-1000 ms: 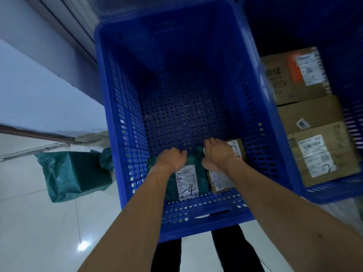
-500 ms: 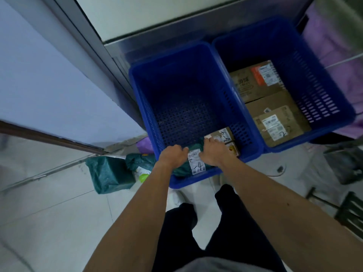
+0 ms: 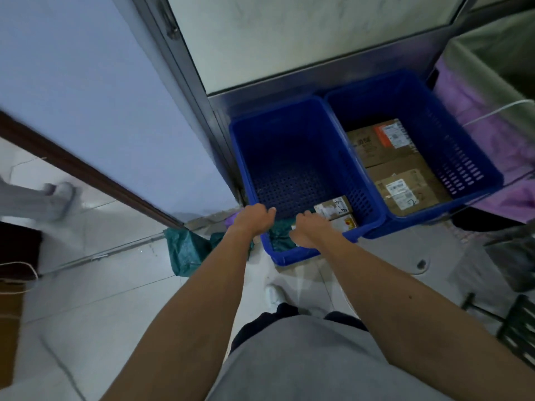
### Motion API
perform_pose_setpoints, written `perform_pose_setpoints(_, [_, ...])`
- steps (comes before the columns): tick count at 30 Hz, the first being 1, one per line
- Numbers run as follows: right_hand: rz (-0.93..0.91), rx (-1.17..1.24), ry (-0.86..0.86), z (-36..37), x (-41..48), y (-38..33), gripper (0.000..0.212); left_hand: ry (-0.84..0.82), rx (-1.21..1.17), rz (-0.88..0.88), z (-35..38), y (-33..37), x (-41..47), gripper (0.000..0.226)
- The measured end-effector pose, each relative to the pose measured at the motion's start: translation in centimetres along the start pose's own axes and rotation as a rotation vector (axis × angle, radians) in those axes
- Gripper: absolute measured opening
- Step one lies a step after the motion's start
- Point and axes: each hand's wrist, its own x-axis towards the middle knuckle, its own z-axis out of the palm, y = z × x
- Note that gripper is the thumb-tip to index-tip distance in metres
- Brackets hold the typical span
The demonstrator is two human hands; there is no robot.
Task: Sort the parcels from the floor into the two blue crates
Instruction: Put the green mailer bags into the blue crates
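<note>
Two blue crates stand side by side on the floor. The left crate [image 3: 289, 257] holds a green bagged parcel [image 3: 279, 235] at its near end and a small cardboard box [image 3: 333, 208] beside it. My left hand [image 3: 254, 218] and my right hand [image 3: 309, 230] hover over the green parcel at the crate's near rim, fingers loosely curled, gripping nothing that I can see. The right crate [image 3: 469, 157] contains flat cardboard boxes [image 3: 405, 192] with labels. Another green bagged parcel [image 3: 185, 253] lies on the floor left of the left crate.
A wall and a metal door frame [image 3: 185, 91] rise behind the crates. Purple cloth [image 3: 492, 134] hangs to the right. A dark slatted object [image 3: 518, 328] is at the lower right. Another person's shoe [image 3: 58, 198] is at the left, with cardboard [image 3: 8, 328] at the left edge.
The view has pulled up and back from the left crate, so both crates now show. My hands have lifted off the green parcel, which stays in the crate.
</note>
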Motion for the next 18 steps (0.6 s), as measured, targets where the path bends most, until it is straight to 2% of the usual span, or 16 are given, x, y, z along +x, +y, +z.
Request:
perform_pose_setpoints(8, [-0.147, -0.109, -0.012, 1.2, -1.6, -1.8, 0.054, 0.113, -0.114, -0.183, 0.7, -3.2, -6.6, 0.046])
perform_pose_setpoints(13, [-0.229, -0.175, -0.039, 3.3, -2.9, -3.8, 0.043, 0.069, -0.099, -0.292, 2.8, -7.3, -10.4, 0.048])
perform_pose_setpoints(18, [-0.256, -0.204, -0.049, 4.1, -3.7, -6.8, 0.049, 0.085, -0.124, -0.367, 3.6, -11.1, -11.9, 0.052])
